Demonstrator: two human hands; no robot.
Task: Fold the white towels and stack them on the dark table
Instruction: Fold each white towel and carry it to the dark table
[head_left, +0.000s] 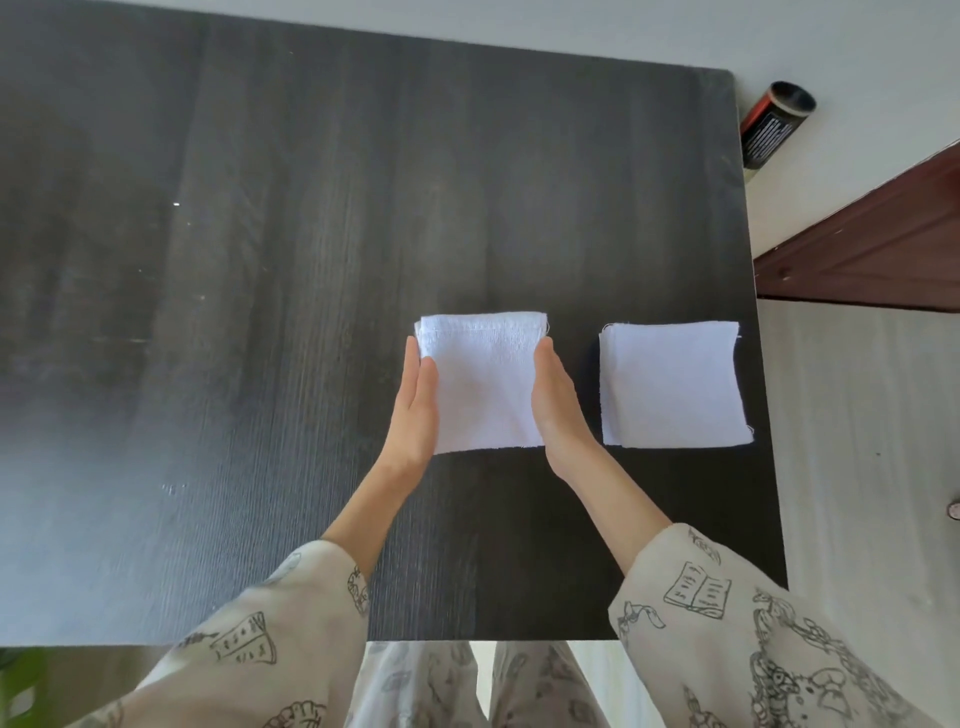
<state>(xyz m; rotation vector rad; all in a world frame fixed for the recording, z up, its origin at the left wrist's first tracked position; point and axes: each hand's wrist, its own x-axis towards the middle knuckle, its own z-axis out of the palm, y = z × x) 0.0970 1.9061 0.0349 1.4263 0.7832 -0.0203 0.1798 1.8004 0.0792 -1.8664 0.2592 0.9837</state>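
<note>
Two folded white towels are lying side by side, apart, near the right edge of the dark table (311, 260). A person's left hand (413, 410) and right hand (558, 400), fingers straight and flat, are pressing against opposite sides of the nearer-to-centre towel (483, 379), gripping nothing; the second towel (675, 384) is sitting untouched just to the right. Patterned sleeves (727, 623) with book drawings are covering both forearms. Beyond the table's far right corner, a black and orange can (774, 130) is lying on the pale floor, its white label print too small to read. Brown wooden furniture (883, 244) is being cut off by the right edge, and something green (21, 686) is blurring at the lower left corner.
</note>
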